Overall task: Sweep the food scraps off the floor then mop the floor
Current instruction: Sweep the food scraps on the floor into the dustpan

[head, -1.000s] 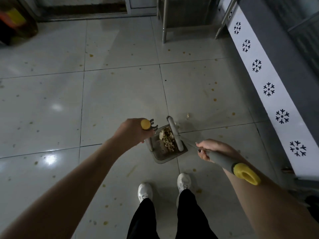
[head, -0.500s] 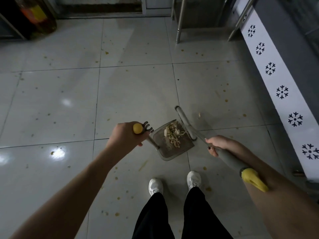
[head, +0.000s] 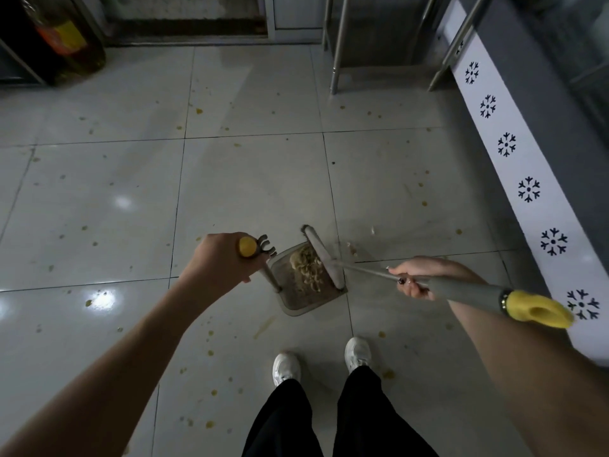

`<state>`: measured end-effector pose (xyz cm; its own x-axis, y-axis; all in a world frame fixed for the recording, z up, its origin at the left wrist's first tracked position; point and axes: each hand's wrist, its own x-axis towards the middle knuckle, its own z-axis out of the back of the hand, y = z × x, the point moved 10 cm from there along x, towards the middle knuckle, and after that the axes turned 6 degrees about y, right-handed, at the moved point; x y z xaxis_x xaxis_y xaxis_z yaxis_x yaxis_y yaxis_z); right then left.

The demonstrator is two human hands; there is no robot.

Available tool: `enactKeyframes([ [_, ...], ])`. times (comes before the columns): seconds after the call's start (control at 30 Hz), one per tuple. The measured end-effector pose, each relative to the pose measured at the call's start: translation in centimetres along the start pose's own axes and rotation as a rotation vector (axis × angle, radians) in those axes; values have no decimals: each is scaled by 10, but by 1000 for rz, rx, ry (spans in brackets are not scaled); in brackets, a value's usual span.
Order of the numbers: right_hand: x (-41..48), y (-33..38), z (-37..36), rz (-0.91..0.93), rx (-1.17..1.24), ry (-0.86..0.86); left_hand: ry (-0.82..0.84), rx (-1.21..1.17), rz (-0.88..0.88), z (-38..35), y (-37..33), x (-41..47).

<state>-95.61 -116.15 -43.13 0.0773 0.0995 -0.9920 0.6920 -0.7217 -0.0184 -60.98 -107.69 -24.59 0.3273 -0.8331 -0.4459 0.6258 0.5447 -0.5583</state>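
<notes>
My left hand (head: 220, 260) grips the yellow-capped upright handle of a grey dustpan (head: 308, 296) that rests on the tiled floor just ahead of my feet. A pile of pale noodle-like food scraps (head: 306, 267) lies inside the pan. My right hand (head: 417, 277) holds the grey broom handle (head: 461, 290), which ends in a yellow grip behind my wrist. The broom head (head: 324, 255) lies across the pan's right side, against the scraps. A few small scraps (head: 352, 248) lie on the floor just right of the broom head.
Small yellow-brown spots and stains are scattered over the white floor tiles (head: 250, 179). Metal table legs (head: 336, 61) stand at the back. A white panel with dark snowflake marks (head: 527, 189) runs along the right. A large dark bottle (head: 62, 37) sits at the back left.
The broom head has swept leftward onto the dustpan, pushing the scraps deeper in. The pan has turned a little. My view has shifted slightly backward and left.
</notes>
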Motion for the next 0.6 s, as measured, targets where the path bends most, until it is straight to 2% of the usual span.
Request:
enactKeyframes([
  [0.1,16,4,-15,-20,-36,18,-20,37,2,7,-8,4],
  [0.27,25,6,-20,33,76,74,-15,21,14,12,-12,11],
  [0.33,17,0,-11,-7,-19,72,-4,21,16,10,-13,12],
  [0.4,7,0,-4,-12,-73,57,14,22,16,6,-15,14],
  [0.6,-7,0,17,37,-34,-58,33,53,28,5,-27,26],
])
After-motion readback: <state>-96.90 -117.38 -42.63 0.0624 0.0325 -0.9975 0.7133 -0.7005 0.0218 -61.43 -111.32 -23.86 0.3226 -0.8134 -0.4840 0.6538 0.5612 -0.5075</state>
